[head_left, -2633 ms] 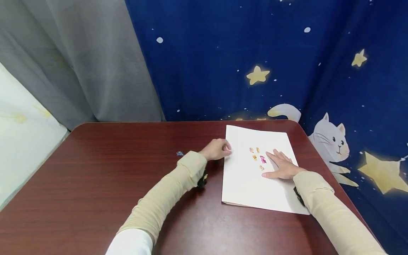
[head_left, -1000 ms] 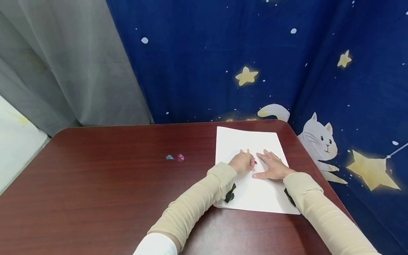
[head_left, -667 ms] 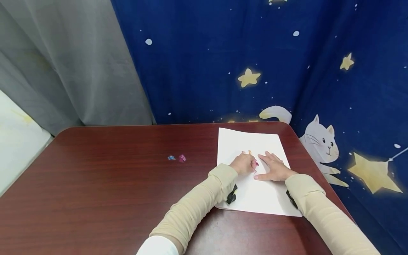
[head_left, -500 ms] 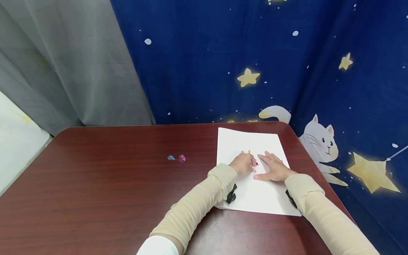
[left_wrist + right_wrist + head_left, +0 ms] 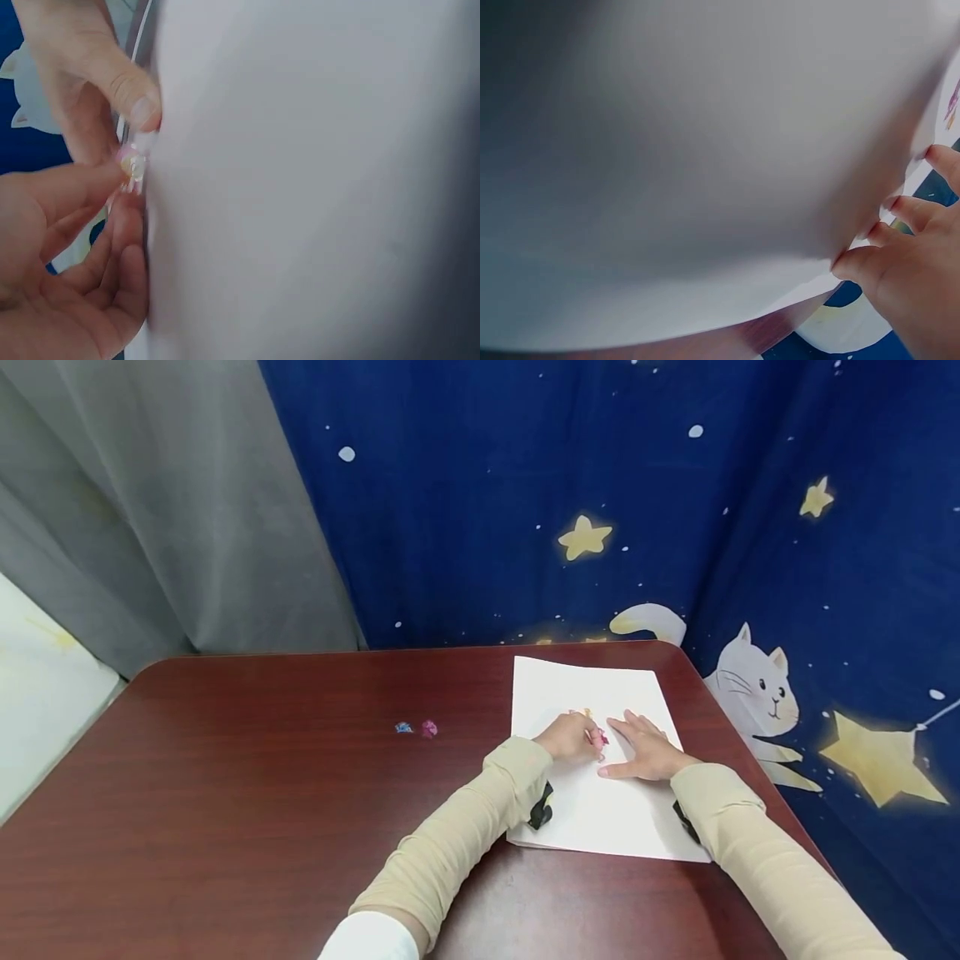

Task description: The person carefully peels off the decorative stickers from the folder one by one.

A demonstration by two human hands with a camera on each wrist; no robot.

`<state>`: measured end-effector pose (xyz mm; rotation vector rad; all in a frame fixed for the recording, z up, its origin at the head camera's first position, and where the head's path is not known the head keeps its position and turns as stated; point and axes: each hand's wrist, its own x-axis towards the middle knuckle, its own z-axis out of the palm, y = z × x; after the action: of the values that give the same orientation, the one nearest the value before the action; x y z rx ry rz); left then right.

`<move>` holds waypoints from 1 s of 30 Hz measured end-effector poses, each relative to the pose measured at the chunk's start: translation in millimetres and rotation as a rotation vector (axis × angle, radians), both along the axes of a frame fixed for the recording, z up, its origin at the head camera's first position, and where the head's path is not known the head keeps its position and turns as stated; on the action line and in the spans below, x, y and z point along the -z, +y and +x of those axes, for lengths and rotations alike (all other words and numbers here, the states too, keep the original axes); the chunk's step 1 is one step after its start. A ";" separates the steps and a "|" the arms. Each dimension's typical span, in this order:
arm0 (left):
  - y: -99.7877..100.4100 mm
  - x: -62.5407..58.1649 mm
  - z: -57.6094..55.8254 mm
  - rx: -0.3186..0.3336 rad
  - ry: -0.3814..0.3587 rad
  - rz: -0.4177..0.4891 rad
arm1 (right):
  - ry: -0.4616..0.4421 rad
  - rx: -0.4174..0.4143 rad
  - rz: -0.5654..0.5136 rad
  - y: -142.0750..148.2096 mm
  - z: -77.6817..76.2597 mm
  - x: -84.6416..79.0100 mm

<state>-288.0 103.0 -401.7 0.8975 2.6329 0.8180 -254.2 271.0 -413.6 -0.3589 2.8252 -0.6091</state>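
A white sheet, seemingly part of a pad, lies at the table's right side. Over its middle, my left hand pinches a small shiny pink-and-yellow sticker between thumb and fingertips, close over the paper. A magenta sticker shows just beyond those fingertips, and an orange one behind the hand; others are partly hidden. My right hand rests with spread fingers on the sheet, its thumb close to the left fingertips. In the right wrist view the right fingers lie at the far side of the paper.
On the dark red table, a small blue piece and a pink piece lie left of the sheet. A blue star-patterned curtain and a grey curtain hang behind the table's far edge.
My left hand has moved right from the sheet's left edge onto the stickers and stays there. The pink piece on the table has come into view. The right hand stays on the paper.
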 end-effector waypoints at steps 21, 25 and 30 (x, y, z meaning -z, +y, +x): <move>-134.1 -2.1 -24.7 -0.185 -0.117 0.221 | -0.032 0.015 0.030 1.2 3.8 0.1; -151.8 -3.1 -27.5 -0.209 -0.111 0.198 | -0.030 0.017 0.024 1.4 2.6 -0.7; -169.8 -3.9 -29.4 -0.273 -0.108 0.142 | -0.031 0.019 0.019 0.3 2.0 -0.6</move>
<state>-317.5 -66.8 -397.9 0.5132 2.6630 1.0976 -252.2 271.3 -413.0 -0.3171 2.8062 -0.5865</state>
